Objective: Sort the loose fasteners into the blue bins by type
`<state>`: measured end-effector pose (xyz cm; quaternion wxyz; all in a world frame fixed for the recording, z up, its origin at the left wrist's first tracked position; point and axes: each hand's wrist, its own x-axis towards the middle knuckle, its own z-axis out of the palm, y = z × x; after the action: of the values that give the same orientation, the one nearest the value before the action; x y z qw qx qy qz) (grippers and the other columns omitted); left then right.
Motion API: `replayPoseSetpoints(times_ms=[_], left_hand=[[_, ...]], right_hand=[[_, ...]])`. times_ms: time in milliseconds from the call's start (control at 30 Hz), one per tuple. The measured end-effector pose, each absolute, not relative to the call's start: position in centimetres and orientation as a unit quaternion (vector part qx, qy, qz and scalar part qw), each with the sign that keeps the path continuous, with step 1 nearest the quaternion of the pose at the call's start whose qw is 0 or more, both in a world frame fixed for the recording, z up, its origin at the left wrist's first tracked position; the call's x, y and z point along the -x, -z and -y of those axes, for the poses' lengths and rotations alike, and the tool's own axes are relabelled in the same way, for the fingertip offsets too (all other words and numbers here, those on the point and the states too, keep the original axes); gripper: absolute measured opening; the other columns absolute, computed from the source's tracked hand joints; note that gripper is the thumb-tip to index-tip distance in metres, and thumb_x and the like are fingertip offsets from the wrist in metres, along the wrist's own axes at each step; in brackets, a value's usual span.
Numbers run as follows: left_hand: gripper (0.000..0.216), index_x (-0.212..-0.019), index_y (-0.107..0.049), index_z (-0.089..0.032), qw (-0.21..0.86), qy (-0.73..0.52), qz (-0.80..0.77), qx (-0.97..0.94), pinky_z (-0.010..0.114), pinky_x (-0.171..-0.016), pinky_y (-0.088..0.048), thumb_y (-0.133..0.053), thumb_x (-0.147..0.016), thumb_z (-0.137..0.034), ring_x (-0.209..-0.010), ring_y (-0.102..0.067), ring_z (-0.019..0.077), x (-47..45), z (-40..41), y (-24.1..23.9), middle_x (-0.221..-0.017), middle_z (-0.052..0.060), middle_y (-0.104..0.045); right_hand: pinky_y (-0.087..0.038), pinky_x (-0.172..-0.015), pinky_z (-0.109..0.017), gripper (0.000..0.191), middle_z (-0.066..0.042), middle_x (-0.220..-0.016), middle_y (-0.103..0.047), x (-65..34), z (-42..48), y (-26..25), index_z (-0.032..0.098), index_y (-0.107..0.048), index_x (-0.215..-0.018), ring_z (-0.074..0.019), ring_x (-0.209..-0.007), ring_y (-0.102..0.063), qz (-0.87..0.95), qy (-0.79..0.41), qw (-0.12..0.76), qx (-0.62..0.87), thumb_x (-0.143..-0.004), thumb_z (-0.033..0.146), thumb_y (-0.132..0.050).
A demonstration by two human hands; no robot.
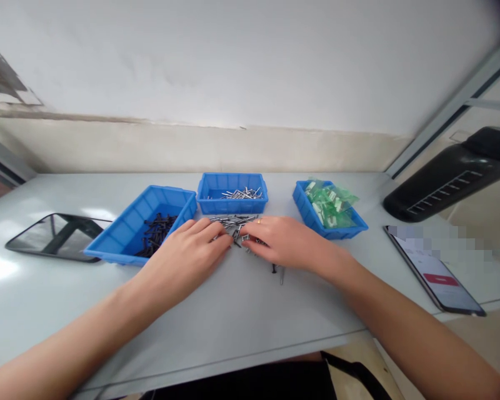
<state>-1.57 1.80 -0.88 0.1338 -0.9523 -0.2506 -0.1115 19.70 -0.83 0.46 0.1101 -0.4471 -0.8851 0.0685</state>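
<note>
A loose pile of mixed silver and black screws (234, 224) lies on the pale table (241, 311) in front of the middle blue bin. My left hand (187, 253) rests palm down at the pile's left edge, fingers stretched out and touching the screws. My right hand (281, 240), with a ring on one finger, lies over the pile's right side, fingers curled down onto the screws. Whether either hand pinches a screw is hidden. Two stray screws (277, 271) lie just below my right hand.
Three blue bins stand behind the pile: the left bin (129, 233) holds black screws, the middle bin (232, 183) silver screws, the right bin (304, 206) green plastic packets. A dark phone (54, 236) lies far left, a lit phone (437, 275) at right, a black lamp head (450, 178) above it.
</note>
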Motion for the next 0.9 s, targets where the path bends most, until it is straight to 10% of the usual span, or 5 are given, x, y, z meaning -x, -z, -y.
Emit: replayPoseSetpoints(times_ms=[533, 900], left_hand=[[0.012, -0.093, -0.062, -0.026, -0.121, 0.352, 0.331, 0.867, 0.018, -0.067, -0.046, -0.058, -0.083, -0.019, -0.074, -0.059, 0.0077, 0.9, -0.1, -0.7, -0.083, -0.006, -0.065], [0.02, -0.105, -0.057, -0.022, -0.059, 0.293, 0.308, 0.903, 0.024, -0.075, -0.047, -0.055, -0.085, -0.024, -0.083, -0.06, 0.0128, 1.2, -0.7, -0.5, -0.092, -0.001, -0.064]], right_hand=[[-0.041, -0.066, -0.021, 0.017, 0.001, -0.085, -0.063, -19.5, 1.1, -1.1, 0.019, -0.058, -0.102, -0.0102, -0.075, -0.057, 0.841, -0.298, 0.266, 0.365, -0.091, 0.03, -0.05], [-0.036, -0.062, -0.022, 0.016, 0.001, -0.079, -0.062, -19.7, 1.0, -1.4, 0.017, -0.058, -0.085, -0.0104, -0.071, -0.054, 0.871, -0.16, 0.23, 0.404, -0.093, 0.026, -0.046]])
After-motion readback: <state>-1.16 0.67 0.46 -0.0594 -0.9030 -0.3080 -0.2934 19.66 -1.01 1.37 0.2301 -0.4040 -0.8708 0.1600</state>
